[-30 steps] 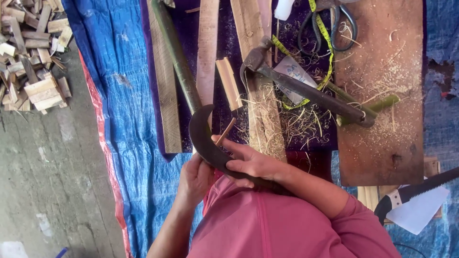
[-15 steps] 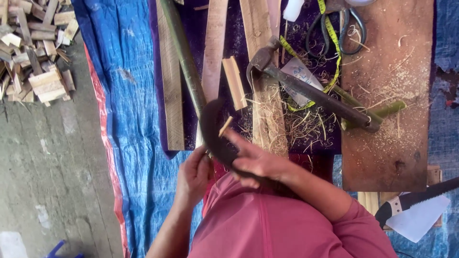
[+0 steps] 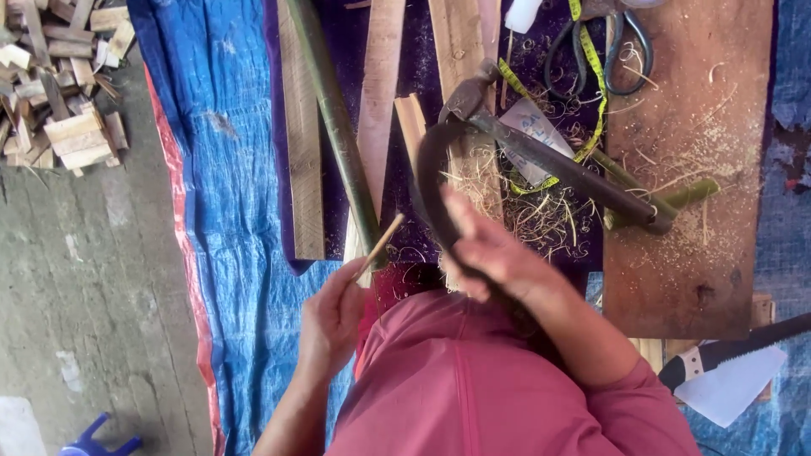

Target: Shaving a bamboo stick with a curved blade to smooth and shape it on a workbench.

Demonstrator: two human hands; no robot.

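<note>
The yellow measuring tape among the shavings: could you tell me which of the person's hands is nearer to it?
The right hand, gripping the curved dark blade, sits just below the yellow measuring tape. The left hand, holding a thin stick, is farther off, lower left.

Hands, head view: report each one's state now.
Left hand: closed on a thin pale bamboo stick.
Right hand: closed on a dark curved metal blade.

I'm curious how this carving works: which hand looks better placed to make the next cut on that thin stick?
Probably the right hand: it grips the curved knife, blade arching just above the thin stick. The left hand only pinches the stick's lower end, steadying it.
</note>
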